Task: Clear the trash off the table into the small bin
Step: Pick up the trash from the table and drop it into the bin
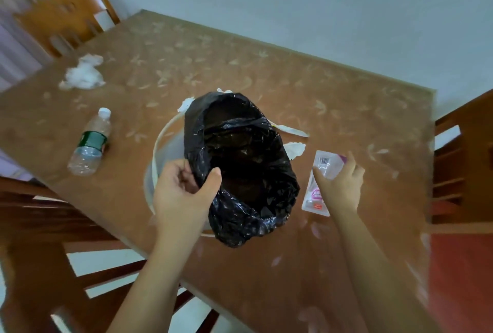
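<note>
A small white bin [160, 146] stands in the middle of the table, with a black trash bag [245, 162] bunched over its right side. My left hand [184, 194] pinches the bag's near left edge. My right hand [338, 186] rests with spread fingers on a clear plastic wrapper [317, 199] with pink print, lying flat to the right of the bin. An empty plastic bottle [90, 143] with a green label lies on its side to the left. A crumpled white tissue [82, 74] sits at the far left of the table.
White paper scraps [293, 150] lie behind and to the right of the bin. The table [266, 71] has a brown patterned cover. Wooden chairs stand at the far left [64, 18], the near left [40, 226] and the right [464, 162]. A pale wall lies behind.
</note>
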Demonstrator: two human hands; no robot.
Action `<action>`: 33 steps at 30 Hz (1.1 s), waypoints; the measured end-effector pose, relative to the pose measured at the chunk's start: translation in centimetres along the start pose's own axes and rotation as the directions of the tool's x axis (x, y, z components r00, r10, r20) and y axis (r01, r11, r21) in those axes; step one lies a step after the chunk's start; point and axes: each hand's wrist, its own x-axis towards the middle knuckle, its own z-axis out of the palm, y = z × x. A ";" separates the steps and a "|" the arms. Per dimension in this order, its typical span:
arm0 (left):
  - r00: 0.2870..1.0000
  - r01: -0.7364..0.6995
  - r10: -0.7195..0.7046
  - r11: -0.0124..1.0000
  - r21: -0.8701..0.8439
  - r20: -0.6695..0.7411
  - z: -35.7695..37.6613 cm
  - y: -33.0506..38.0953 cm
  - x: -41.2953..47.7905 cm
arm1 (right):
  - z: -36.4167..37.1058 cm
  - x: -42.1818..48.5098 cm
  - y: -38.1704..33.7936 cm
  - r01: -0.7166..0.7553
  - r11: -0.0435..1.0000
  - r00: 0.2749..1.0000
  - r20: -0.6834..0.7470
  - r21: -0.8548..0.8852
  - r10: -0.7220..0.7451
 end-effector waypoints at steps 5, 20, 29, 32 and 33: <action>0.999 0.025 -0.026 0.999 -0.038 -0.032 0.1 -0.6 -0.4 | 2.1 1.9 -0.2 -0.026 1.000 1.000 -0.010 0.009 0.026; 0.992 0.111 -0.116 0.990 -0.086 -0.059 -0.3 -1.5 -1.2 | 1.2 1.6 0.2 -0.025 0.989 1.000 0.000 0.146 0.025; 0.992 0.108 -0.113 0.991 -0.084 -0.057 -3.4 -1.5 -2.2 | -5.6 -2.4 -7.7 0.278 0.877 0.958 -0.179 0.391 -0.224; 0.992 0.108 -0.114 0.989 -0.100 -0.056 -4.5 -1.1 -2.6 | -6.9 -4.3 -10.5 0.384 0.797 0.923 -0.205 0.465 -0.325; 0.992 0.108 -0.114 0.988 -0.111 -0.055 -4.9 -1.1 -2.7 | -7.1 -5.0 -11.3 0.400 0.774 0.916 -0.195 0.491 -0.349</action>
